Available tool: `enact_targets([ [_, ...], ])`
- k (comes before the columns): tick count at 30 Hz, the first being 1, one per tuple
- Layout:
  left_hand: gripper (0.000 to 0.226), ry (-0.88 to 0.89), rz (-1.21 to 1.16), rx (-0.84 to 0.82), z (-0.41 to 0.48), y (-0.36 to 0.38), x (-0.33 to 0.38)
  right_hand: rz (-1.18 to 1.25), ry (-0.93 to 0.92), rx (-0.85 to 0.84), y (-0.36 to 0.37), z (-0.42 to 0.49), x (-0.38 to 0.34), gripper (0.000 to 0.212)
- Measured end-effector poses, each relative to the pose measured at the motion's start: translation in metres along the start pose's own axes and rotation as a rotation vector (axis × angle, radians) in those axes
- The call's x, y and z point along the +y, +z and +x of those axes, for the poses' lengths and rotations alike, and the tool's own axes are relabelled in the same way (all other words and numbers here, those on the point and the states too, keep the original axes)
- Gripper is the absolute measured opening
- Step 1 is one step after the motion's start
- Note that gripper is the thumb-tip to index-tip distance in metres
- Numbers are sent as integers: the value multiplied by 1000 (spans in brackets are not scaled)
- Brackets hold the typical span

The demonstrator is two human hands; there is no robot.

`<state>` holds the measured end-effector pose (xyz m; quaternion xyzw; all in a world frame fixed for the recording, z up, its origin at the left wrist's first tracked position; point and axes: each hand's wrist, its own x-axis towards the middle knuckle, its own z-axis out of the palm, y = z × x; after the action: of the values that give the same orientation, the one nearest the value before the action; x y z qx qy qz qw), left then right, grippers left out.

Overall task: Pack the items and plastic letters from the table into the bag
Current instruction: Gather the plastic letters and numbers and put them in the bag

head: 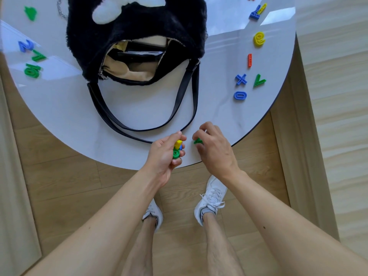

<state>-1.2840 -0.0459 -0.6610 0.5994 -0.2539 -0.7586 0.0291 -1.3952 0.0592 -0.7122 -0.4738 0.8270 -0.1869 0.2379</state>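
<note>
Plastic in 3 colours fills my left hand (166, 154): its fingers are curled round a small clutch (177, 149) of yellow, blue and green letters, held just above the near edge of the table (79, 120). My right hand (216, 150) sits just beside it, fingertips pinched on 1 green letter (198, 141). The bag (135, 26) lies further back, zip open, its mouth (129, 70) facing me. Its straps (143, 124) loop across the table between my hands and that mouth.

The biggest risk, as I judge it, is that both hands work right at the rim, so anything that slips falls to the floor (59, 186) rather than onto the table. The left grip looks crowded, and pushing the green letter into it could lever another piece out. On the way to the bag a finger could catch a strap and drag the bag, folding the soft mouth shut. A drop from too high could bounce a piece off the fur and miss the lining.

Plenty is left: a row (241, 95) of letters on the right side and a group (31, 70) on the left, well apart. Overfilling 1 hand to save trips would be tempting and risky.
</note>
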Motion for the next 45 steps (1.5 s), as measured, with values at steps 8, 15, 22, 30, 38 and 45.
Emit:
enact_targets([
  [8,40,-51,-44,-188,-11,25,12,629,173,59,-74,8,-33,17],
  [15,54,-74,-159,-330,-28,46,35,465,33,9,-113,20,-29,14],
  [22,25,43,-250,-239,-34,41,77,390,-112,-111,-150,67,-57,7],
  [30,26,105,-194,74,20,30,149,-249,-204,153,-133,186,-84,51],
  [38,17,137,-157,213,61,41,194,-271,-283,117,-143,251,-88,35],
  [45,24,140,-261,342,66,54,215,76,-209,103,-179,250,-101,30],
])
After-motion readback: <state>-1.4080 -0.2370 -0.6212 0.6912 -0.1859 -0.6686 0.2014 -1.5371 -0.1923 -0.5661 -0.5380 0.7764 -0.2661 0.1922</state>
